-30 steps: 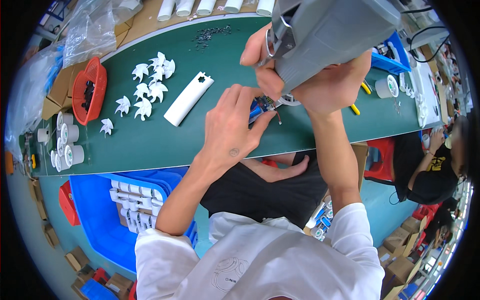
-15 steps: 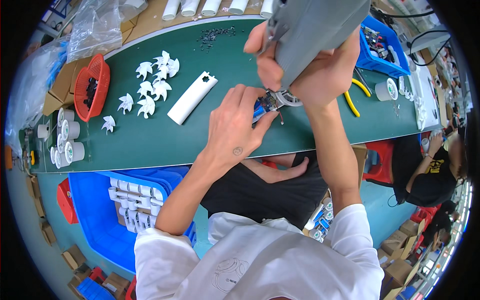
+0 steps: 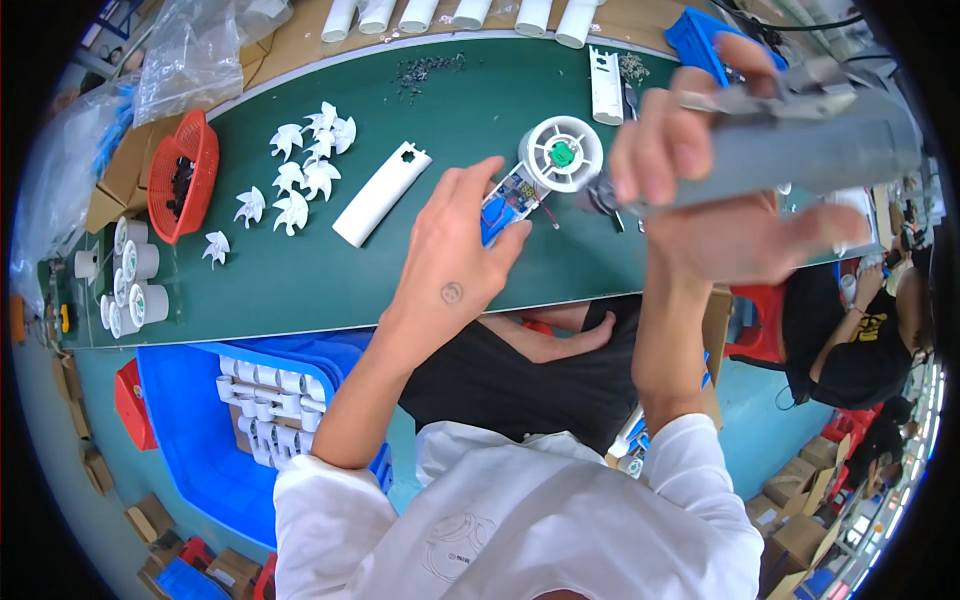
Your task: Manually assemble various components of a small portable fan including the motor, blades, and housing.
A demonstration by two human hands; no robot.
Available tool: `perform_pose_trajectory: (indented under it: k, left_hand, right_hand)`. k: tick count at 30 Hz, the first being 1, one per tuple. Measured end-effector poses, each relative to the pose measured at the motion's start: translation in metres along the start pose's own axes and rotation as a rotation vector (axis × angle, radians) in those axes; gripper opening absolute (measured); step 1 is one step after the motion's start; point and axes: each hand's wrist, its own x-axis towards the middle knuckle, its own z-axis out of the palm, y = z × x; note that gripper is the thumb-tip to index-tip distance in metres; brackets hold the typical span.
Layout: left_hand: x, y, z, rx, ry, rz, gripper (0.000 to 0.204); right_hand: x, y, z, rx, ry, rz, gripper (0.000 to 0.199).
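My left hand (image 3: pixel 450 240) grips the body of a small handheld fan (image 3: pixel 537 160) lying on the green table, thumb and fingers on either side. Its round white head has spokes and a green centre. Below the head show an open circuit board (image 3: pixel 521 188) and a blue battery (image 3: pixel 495 215); a thin wire sticks out. Just right of the fan, my right hand (image 3: pixel 715 240), smeared by motion, is closed round a grey power screwdriver (image 3: pixel 810 145) tilted nearly sideways. The tool's tip points toward the fan head, apart from it. A white casing half (image 3: pixel 382 195) lies left of my left hand.
White fan blades (image 3: pixel 291 178), scattered black screws (image 3: pixel 425 72) and a red basket (image 3: pixel 205 180) are on the left. Another white casing (image 3: pixel 605 88) and a blue bin (image 3: pixel 697 45) stand at the back right. A blue tub (image 3: pixel 170 430) sits below the table; another person (image 3: pixel 850 330) sits at right.
The screwdriver has lifted off the fan and swung right, from steep to nearly sideways. The fan head is uncovered. My left hand has shifted slightly left and keeps its hold.
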Motion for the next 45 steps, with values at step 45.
perform_pose_trajectory:
  k: [45]
  left_hand:
    - [-0.027, 0.007, 0.033, -1.277, 0.192, -0.416, 0.046]
  right_hand:
    - [-0.099, 0.053, -0.005, -0.545, -0.021, -0.419, 0.052]
